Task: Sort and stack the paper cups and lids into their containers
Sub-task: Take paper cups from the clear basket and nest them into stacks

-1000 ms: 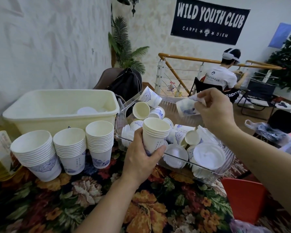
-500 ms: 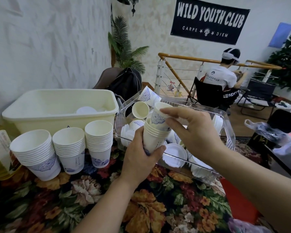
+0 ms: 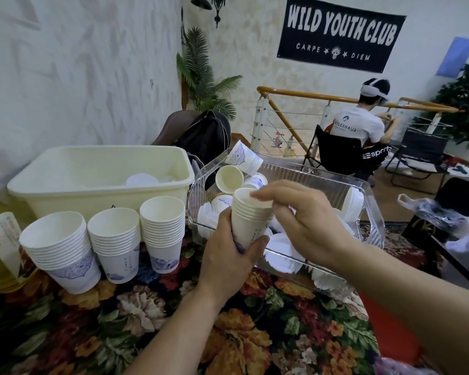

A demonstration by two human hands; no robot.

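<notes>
My left hand (image 3: 228, 255) grips a short stack of white paper cups (image 3: 248, 220) from below, at the near left wall of the clear plastic bin (image 3: 374, 212). My right hand (image 3: 301, 220) rests on the stack's top rim, fingertips pressing on the uppermost cup. Loose cups (image 3: 229, 178) with blue patterns and several white lids (image 3: 282, 250) lie jumbled inside the bin. Three finished cup stacks (image 3: 114, 239) stand on the floral tablecloth at the left. Behind them a cream plastic tub (image 3: 65, 185) holds white lids (image 3: 142, 180).
A yellow bottle with a label (image 3: 0, 247) stands at the far left edge. A black backpack (image 3: 206, 136) sits on a chair behind the tub. A red stool (image 3: 390, 328) is below the bin. A person sits on a black chair (image 3: 344, 150) near the railing.
My right hand carried a loose cup from above the bin down onto the stack in my left hand, and now presses it into place.
</notes>
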